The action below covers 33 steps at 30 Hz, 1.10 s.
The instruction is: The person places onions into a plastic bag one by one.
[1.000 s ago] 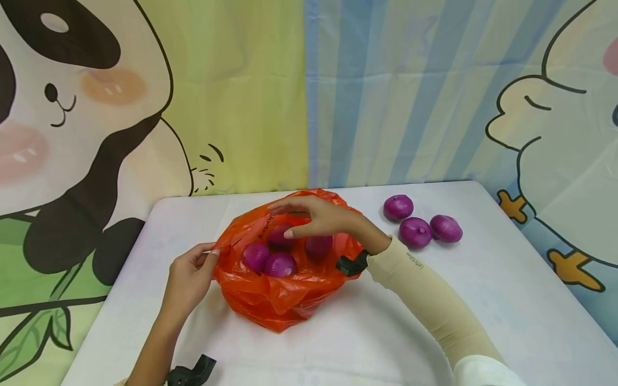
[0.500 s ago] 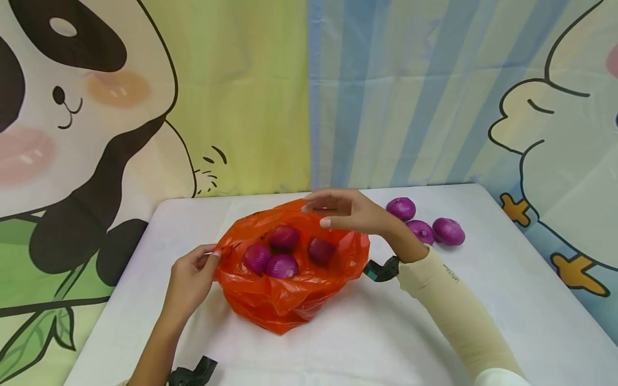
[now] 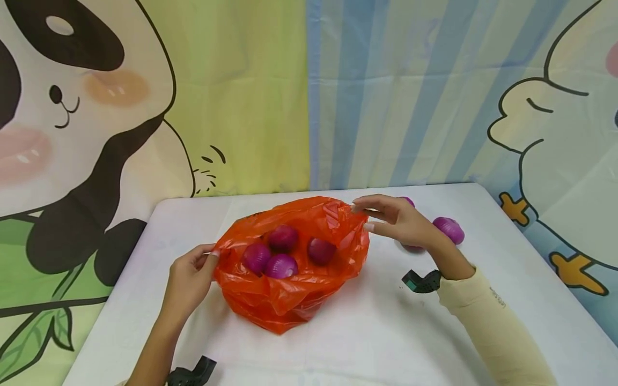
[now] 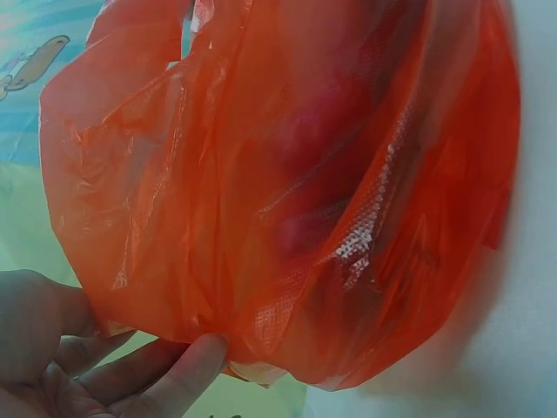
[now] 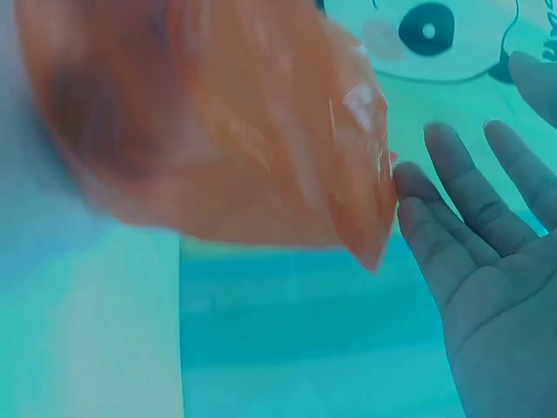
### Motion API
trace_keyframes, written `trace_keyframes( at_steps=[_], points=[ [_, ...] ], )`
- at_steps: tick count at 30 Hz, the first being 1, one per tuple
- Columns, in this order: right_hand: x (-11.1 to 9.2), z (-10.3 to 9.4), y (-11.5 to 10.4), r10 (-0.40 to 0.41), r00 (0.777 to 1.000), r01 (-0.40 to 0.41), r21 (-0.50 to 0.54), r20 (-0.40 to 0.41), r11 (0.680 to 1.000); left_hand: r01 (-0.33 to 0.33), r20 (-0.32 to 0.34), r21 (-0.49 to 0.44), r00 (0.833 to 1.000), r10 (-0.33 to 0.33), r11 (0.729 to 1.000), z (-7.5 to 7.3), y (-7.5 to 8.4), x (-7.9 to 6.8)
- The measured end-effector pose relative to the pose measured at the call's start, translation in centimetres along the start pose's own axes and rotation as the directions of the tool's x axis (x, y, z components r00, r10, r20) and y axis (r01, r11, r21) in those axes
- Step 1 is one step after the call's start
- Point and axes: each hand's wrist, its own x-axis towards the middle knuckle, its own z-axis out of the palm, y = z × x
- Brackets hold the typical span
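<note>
An orange plastic bag (image 3: 285,303) stands with its mouth open on the table, several red onions (image 3: 281,266) lying inside. My left hand (image 3: 190,276) pinches the bag's left rim between thumb and fingers. In the left wrist view, the thumb and fingers grip the thin film, and dark onion shapes show through the bag (image 4: 235,174). My right hand (image 3: 405,221) is beside the bag's right rim, its fingers spread and holding nothing. The right wrist view shows that palm (image 5: 505,322) with its fingertips right at the bag's edge.
Right of the bag, a red onion (image 3: 449,229) rests on the white table (image 3: 347,343). Other onions there are partly hidden behind my right hand. A cartoon-printed curtain (image 3: 260,96) hangs behind the table. Black devices (image 3: 422,281) are strapped to both wrists.
My right hand has moved rightward from over the onions in the bag to just beyond its right rim, now covering part of the loose onions. My left hand keeps its hold.
</note>
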Motion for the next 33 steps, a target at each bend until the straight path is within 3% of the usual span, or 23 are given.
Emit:
trace_keyframes(
  at_steps=[4,9,12,17,25,28,33],
  points=[
    [-1.6,-1.4,0.4,0.009,0.998,-0.013,-0.055,-0.062,0.998,-0.002,0.008,-0.020,1.000,0.003,1.000,0.2,0.0,0.1],
    [-3.3,-2.7,1.2,0.129,0.984,-0.142,-0.101,-0.126,0.985,0.015,0.002,-0.012,1.000,-0.015,1.000,0.1,0.1,-0.1],
    [-4.5,-3.4,1.7,0.178,0.966,-0.205,-0.138,-0.186,0.969,0.017,-0.002,-0.010,1.000,-0.017,1.000,0.1,0.2,-0.2],
    [-7.0,-4.5,3.0,0.189,0.938,-0.250,-0.192,-0.290,0.949,0.019,0.001,-0.016,1.000,-0.019,1.000,0.1,0.3,-0.2],
    [-9.6,-5.8,5.2,0.293,0.884,-0.391,-0.230,-0.365,0.891,0.015,0.002,-0.011,1.000,-0.015,1.000,0.1,0.4,-0.3],
    [-10.2,-5.7,6.2,0.294,0.886,-0.395,-0.250,-0.359,0.884,0.016,0.006,-0.011,1.000,-0.016,1.000,0.2,0.3,-0.2],
    [-10.6,-5.1,7.7,0.289,0.908,-0.376,-0.284,-0.305,0.882,0.016,0.010,-0.001,1.000,-0.016,1.000,0.2,0.2,-0.2]
  ],
)
